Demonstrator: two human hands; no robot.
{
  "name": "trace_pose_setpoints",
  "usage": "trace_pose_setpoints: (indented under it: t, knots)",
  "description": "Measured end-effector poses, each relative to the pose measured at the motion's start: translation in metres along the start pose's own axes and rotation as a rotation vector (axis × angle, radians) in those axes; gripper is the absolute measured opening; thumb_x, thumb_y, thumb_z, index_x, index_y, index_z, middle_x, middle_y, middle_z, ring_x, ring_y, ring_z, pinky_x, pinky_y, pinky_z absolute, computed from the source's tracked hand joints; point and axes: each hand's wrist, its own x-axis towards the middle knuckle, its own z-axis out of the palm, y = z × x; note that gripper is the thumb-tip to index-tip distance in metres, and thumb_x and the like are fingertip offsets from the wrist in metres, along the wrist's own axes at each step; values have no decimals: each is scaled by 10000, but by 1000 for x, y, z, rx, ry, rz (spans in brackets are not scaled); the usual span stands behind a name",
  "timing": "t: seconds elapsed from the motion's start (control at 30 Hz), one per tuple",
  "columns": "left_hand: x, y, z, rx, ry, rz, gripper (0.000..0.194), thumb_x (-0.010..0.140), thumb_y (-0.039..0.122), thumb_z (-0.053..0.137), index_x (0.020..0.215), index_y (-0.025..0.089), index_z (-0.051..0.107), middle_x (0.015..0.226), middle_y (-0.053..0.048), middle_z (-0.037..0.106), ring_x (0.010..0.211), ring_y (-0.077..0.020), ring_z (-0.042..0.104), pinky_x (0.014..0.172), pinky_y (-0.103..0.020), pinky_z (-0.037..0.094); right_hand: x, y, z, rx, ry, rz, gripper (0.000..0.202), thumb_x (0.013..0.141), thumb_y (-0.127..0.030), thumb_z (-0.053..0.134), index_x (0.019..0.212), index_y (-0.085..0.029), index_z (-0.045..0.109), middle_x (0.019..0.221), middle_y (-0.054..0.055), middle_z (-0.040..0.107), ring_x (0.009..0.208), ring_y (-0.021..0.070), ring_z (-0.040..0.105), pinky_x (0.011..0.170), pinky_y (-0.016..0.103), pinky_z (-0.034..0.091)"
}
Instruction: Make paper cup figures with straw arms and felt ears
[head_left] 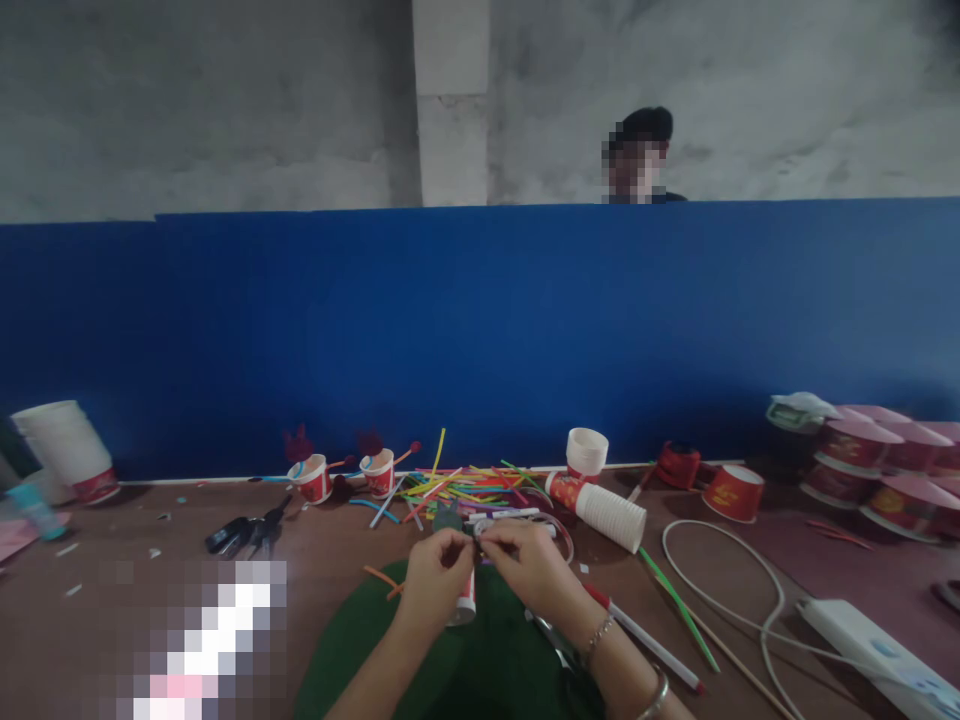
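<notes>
Fine fingerwork over a paper cup (466, 606), seemingly midway.
The left hand (435, 575) and right hand (523, 555) nearly meet, fingertips pinched; what they grip, if anything, is too small to tell; the cup, partly hidden, is just beside the left hand, over the green mat (356, 650); beyond, loose coloured strips (457, 488) look unused; two decorated cups (311, 486) seem done; farthest, a person (636, 165) above the blue partition (480, 330).

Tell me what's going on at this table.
A person's left hand and right hand are pinched close together by a paper cup partly hidden by the left hand; what they hold, if anything, is too small to tell. Colorful strips lie piled beyond, and two decorated cups stand farther left. Another person shows above a blue partition.
</notes>
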Motion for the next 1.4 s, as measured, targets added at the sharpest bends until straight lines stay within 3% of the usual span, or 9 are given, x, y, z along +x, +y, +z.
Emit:
trace_pose_setpoints:
  t: [0.17,0.37,0.6,0.77,0.93,1.1,1.23,1.4]
  knots:
    - [-2,1,2,41,10,33,176,706,288,572,609,169,659,552,-6,603,549,-144,523,533,-214,385,-3,-3,4,-161,14,-21,213,767,-126,504,632,-187,657,650,19,660,617,147,572,600,230,390]
    - [-3,3,2,76,22,44,184,702,285,577,576,169,642,528,6,576,545,-139,512,538,-212,379,-5,-1,12,-259,117,33,155,681,-95,506,614,-180,616,625,16,625,599,141,535,578,227,358]
    - [1,-8,2,-104,-49,-40,171,704,299,585,656,146,645,558,6,583,514,-118,479,489,-205,354,2,6,14,112,153,252,143,692,-185,514,611,-153,627,606,26,642,602,160,568,572,238,414]
    - [3,-7,1,-220,-61,-139,197,676,338,619,649,145,598,486,43,510,448,-87,413,455,-198,320,6,12,12,327,96,290,178,695,-260,550,579,-148,626,539,2,598,554,144,541,553,244,419]
    - [3,-1,-2,-322,-65,-188,234,657,373,647,653,157,560,479,52,508,431,-82,427,447,-194,317,6,10,5,465,-8,285,261,730,-388,586,737,-155,705,692,29,664,643,154,577,589,250,452]
    - [2,-1,-3,-452,-97,-206,207,676,340,646,693,154,555,522,47,539,445,-60,412,460,-171,305,6,12,6,620,-9,427,291,711,-436,614,792,-164,679,698,13,643,603,123,562,519,212,409]
    - [2,-6,-1,-462,-144,-209,206,668,332,651,710,157,552,535,39,554,462,-68,431,470,-175,314,6,16,11,622,-38,443,241,651,-389,658,639,-157,592,531,-37,547,491,89,476,483,203,348]
    - [3,-9,0,-278,-162,-161,259,682,385,644,637,145,557,515,37,517,465,-75,415,463,-191,304,4,6,9,361,45,299,126,658,-270,602,607,-155,585,558,-23,553,555,115,487,547,230,372]
